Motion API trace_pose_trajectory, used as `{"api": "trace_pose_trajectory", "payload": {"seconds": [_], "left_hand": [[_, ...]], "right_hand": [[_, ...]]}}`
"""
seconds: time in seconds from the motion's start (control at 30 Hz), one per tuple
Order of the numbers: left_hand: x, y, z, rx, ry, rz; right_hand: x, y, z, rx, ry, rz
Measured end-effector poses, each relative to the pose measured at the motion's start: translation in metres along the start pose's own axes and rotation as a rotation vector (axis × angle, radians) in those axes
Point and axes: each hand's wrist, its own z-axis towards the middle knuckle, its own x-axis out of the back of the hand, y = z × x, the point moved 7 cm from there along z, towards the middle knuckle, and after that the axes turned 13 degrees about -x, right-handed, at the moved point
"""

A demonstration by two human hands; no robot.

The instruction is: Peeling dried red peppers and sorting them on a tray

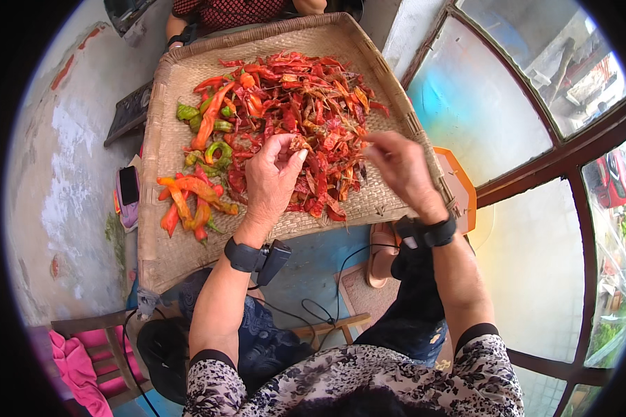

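Observation:
A heap of dried red chili peppers (318,114) covers the middle of a large woven bamboo tray (172,266). Over the near part of the heap, my left hand (276,167) pinches a small brownish-red dried chili piece (298,143) between thumb and fingertips. My right hand (401,167) is blurred, above the heap's right edge, with thumb and fingers close together; whether anything is between them cannot be made out. Left of the heap lie fresh orange-red peppers (188,195) and some curled green peppers (219,155).
Across the tray sits another person (229,13) in a dark patterned top. A phone (129,185) rests by the left wall. Framed window panes (532,266) stand on the right, near an orange-rimmed tray (464,193). Black cables (334,318) hang below, above the floor.

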Motion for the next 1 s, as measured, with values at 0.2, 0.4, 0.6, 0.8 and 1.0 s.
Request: {"api": "trace_pose_trajectory", "payload": {"seconds": [0.2, 0.4, 0.6, 0.8, 1.0], "left_hand": [[-0.019, 0.005, -0.001, -0.052, 0.035, -0.159], [-0.071, 0.041, -0.045, -0.717, -0.567, 0.358], [-0.094, 0.014, -0.064, -0.668, -0.803, 0.468], [-0.065, -0.005, -0.044, -0.631, -0.707, 0.62], [-0.029, -0.022, -0.023, -0.448, -0.639, 0.728]], "right_hand": [[-0.042, -0.029, 0.003, 0.096, -0.133, -0.002], [0.049, -0.005, 0.014, 0.096, 0.539, -0.31], [0.119, 0.093, 0.002, -0.281, 0.602, -0.751], [0.132, 0.145, -0.005, -0.695, 0.325, -0.956], [0.06, 0.117, 0.029, -0.186, 0.325, -0.278]]}}
